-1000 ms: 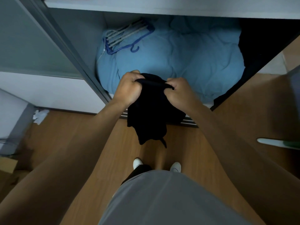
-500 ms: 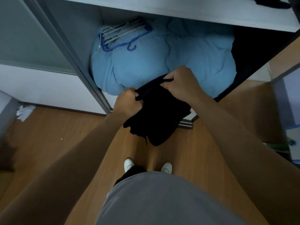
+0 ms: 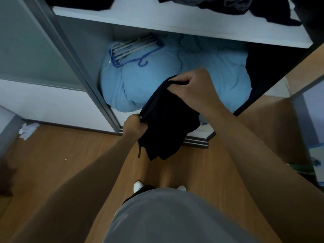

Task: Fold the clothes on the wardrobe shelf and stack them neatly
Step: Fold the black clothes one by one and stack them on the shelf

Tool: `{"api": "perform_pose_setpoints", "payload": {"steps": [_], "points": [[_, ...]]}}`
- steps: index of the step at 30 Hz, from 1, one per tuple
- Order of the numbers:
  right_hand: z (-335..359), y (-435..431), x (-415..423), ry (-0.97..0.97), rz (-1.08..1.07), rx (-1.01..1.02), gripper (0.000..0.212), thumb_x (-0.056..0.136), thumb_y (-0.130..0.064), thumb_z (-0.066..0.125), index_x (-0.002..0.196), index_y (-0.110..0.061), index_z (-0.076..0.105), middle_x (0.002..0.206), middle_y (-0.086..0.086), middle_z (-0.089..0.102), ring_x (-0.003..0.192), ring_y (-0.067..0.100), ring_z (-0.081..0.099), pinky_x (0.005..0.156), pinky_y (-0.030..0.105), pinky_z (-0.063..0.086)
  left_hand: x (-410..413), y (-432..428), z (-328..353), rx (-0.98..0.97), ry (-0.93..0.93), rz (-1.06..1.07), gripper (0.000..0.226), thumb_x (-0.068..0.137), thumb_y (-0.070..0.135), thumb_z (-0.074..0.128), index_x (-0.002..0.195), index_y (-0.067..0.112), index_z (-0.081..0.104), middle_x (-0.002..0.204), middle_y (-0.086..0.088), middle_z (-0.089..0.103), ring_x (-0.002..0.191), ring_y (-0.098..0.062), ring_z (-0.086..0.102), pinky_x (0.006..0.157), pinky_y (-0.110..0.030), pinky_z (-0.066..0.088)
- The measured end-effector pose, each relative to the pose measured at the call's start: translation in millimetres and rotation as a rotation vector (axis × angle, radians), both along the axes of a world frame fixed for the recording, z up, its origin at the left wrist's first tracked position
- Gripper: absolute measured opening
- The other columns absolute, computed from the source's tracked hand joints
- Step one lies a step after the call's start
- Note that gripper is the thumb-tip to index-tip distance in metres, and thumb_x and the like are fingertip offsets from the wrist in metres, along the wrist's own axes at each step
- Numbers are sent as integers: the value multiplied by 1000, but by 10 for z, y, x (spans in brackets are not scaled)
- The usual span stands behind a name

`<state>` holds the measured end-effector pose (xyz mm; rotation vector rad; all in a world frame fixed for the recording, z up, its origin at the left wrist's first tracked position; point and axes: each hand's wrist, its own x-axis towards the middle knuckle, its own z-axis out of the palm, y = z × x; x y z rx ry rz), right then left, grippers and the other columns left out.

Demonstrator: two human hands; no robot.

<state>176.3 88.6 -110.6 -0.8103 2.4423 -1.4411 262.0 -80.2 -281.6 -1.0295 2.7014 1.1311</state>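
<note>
A black garment [image 3: 166, 123] hangs in front of the open wardrobe, held up by both hands. My right hand [image 3: 194, 88] grips its upper edge, above the blue bedding. Lower and to the left, my left hand [image 3: 135, 126] grips another edge of the same garment, so the cloth stretches on a slant between them. Its loose end dangles over the wooden floor. On the white wardrobe shelf [image 3: 175, 21] above lie several dark, unfolded clothes [image 3: 231, 6] at the right.
A bulky light-blue duvet [image 3: 157, 81] fills the lower compartment, with blue and white hangers [image 3: 133, 48] lying on it. The grey sliding door frame [image 3: 84, 76] runs down the left. Crumpled white paper [image 3: 28, 130] lies on the floor at the left.
My hands have drawn apart: the right one rose toward the duvet, the left one dropped lower and left, stretching the garment. The view tilted up, showing the shelf with clothes.
</note>
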Motion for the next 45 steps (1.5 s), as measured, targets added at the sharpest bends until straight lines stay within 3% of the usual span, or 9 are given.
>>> {"api": "perform_pose_setpoints", "payload": {"steps": [3, 7, 9, 14, 19, 27, 33, 38, 45], "points": [[45, 26, -34, 40, -18, 7, 14, 79, -13, 71, 84, -20, 82, 70, -26, 69, 71, -3, 69, 68, 17, 58, 27, -19, -77, 24, 23, 40, 14, 85, 6, 55, 71, 8, 56, 80, -24, 66, 83, -43, 65, 70, -44, 51], [-45, 53, -38, 34, -47, -45, 15, 81, -10, 67, 84, -12, 82, 78, -3, 77, 74, 10, 72, 73, 35, 60, 35, -73, -187, 99, 28, 114, 27, 83, 1, 55, 60, 15, 58, 68, -14, 65, 81, -40, 68, 59, -31, 48], [-109, 96, -66, 20, -43, -58, 16, 84, -10, 67, 88, -15, 81, 79, -11, 75, 77, 3, 71, 74, 24, 59, 70, -125, -250, 131, 49, 154, 30, 82, -4, 51, 62, 15, 62, 63, -7, 62, 78, -36, 70, 51, -23, 41], [-241, 237, -175, -15, -35, -60, 22, 87, -3, 66, 96, -18, 79, 87, -23, 70, 87, -8, 68, 82, 7, 49, 156, -401, -309, 133, 135, 315, 32, 80, -9, 50, 92, 7, 75, 91, -14, 73, 90, -34, 69, 80, -36, 56], [-325, 215, -60, -50, -48, -169, 34, 85, 5, 60, 91, -25, 76, 92, -24, 71, 95, -8, 66, 90, 8, 48, 266, -555, -324, -91, 36, 216, 31, 72, 1, 54, 92, 9, 77, 91, -18, 73, 87, -37, 67, 75, -35, 51], [-477, 288, -185, -62, -29, -27, 38, 89, 6, 54, 112, -17, 74, 111, -10, 71, 109, 2, 63, 103, 20, 46, 365, -663, -349, 178, 176, 586, 41, 79, 8, 46, 110, 0, 72, 103, -20, 72, 98, -37, 67, 93, -43, 55], [-601, 337, -406, -91, 180, 421, 32, 86, 4, 53, 92, -15, 78, 79, -7, 68, 60, -12, 57, 59, 2, 36, 36, -636, 66, 254, 532, 600, 26, 65, 4, 38, 66, 15, 61, 70, -10, 56, 73, -16, 51, 71, -28, 44], [-646, 417, -541, -55, 147, 613, 29, 85, 4, 53, 93, -12, 75, 87, 0, 66, 83, 13, 60, 73, 21, 44, -116, -580, 261, 209, 571, 478, 24, 63, 1, 36, 54, 17, 52, 57, 3, 40, 53, -5, 37, 52, -24, 32], [-661, 242, -329, -278, -37, 258, 23, 82, -1, 51, 60, 0, 55, 54, 6, 47, 51, 16, 46, 51, 27, 32, -162, -625, 347, 30, 555, 335, 14, 69, 7, 35, 61, -3, 38, 59, -8, 30, 55, -19, 32, 51, -34, 24]]}}
